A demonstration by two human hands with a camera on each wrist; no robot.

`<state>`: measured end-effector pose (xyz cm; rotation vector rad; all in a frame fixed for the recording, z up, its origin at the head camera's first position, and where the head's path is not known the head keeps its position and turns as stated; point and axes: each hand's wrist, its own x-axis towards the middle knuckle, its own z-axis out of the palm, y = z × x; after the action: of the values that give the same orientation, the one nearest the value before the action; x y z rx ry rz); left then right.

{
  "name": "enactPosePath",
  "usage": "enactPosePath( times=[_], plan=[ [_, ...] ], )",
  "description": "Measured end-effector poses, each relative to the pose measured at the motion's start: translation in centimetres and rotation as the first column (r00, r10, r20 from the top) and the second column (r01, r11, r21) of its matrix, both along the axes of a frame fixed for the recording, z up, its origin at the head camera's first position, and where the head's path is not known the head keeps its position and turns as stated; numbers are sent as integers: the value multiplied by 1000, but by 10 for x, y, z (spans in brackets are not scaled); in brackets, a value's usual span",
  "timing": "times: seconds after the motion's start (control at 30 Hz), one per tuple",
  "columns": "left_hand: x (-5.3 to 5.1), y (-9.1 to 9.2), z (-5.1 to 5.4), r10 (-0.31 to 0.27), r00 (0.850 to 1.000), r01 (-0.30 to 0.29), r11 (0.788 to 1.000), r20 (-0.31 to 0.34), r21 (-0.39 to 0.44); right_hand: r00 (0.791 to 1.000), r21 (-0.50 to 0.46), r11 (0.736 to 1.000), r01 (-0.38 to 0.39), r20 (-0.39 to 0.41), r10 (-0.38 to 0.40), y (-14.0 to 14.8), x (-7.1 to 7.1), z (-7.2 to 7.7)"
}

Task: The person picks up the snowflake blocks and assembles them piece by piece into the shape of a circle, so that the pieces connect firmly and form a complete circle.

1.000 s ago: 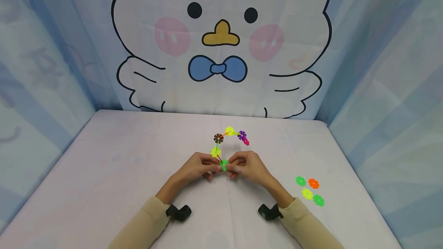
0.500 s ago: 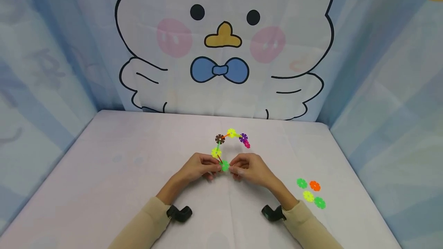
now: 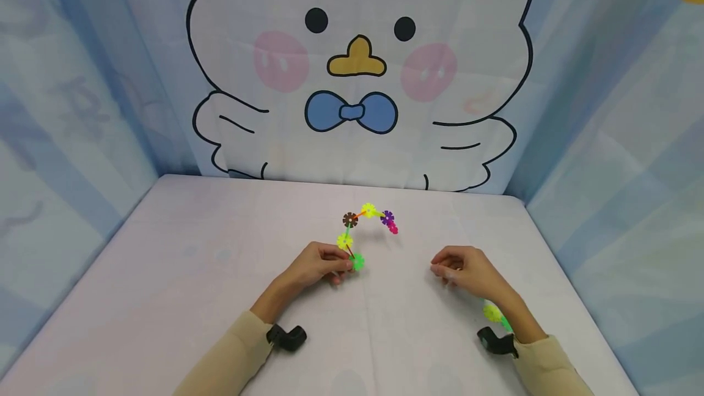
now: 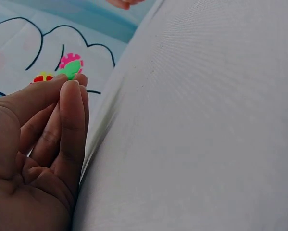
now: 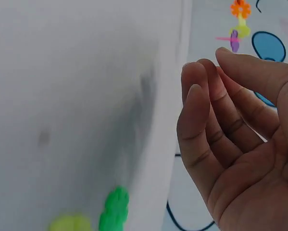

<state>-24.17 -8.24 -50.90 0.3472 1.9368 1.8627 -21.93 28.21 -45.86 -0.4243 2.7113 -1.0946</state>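
My left hand (image 3: 318,266) pinches a green notched disc (image 3: 358,261) between thumb and fingertips, at the near end of a curved chain. From there the chain runs through a yellow disc (image 3: 344,241), a brown disc (image 3: 350,220), another yellow disc (image 3: 368,210) and a purple disc (image 3: 387,217) to a pink one (image 3: 393,227). My right hand (image 3: 472,272) is over the table to the right of the chain, fingers loosely bent and holding nothing. In the right wrist view, a loose green disc (image 5: 115,209) and a yellow one (image 5: 70,223) lie below that hand (image 5: 240,130).
On the right of the table, a loose yellow disc (image 3: 492,313) and green disc (image 3: 506,323) lie partly hidden by my right forearm. Behind the pale table (image 3: 231,225) hangs a curtain (image 3: 352,157) with a cartoon figure.
My right hand has let go of the green disc and moved right, over toward the loose discs, and its forearm now covers some of them. The left hand keeps its pinch.
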Motion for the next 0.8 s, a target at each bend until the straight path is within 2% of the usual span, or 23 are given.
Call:
enactPosePath(
  times=[0.13, 0.23, 0.33, 0.47, 0.6, 0.8],
  plan=[
    [-1, 0, 0, 2, 1000, -2, 1000, 6, -7, 997, 76, 996, 42, -73, -36, 33, 11, 1],
    [-1, -1, -1, 5, 1000, -5, 1000, 10, -8, 994, 129, 989, 78, -89, -66, 52, 19, 1],
    [-1, -1, -2, 5, 1000, -5, 1000, 6, 0, 993, 163, 982, 97, -77, -85, 66, 26, 1],
    [-2, -2, -3, 3, 1000, -3, 1000, -4, 11, 996, 207, 975, 84, -58, -74, 79, 31, 0],
    [-1, -2, -2, 6, 1000, -6, 1000, 0, 6, 997, 237, 968, 82, -32, -76, 86, 33, -2],
    [-1, 0, -2, 7, 1000, -7, 1000, 11, -1, 997, 232, 970, 78, -18, -76, 87, 33, -3]
  ],
)
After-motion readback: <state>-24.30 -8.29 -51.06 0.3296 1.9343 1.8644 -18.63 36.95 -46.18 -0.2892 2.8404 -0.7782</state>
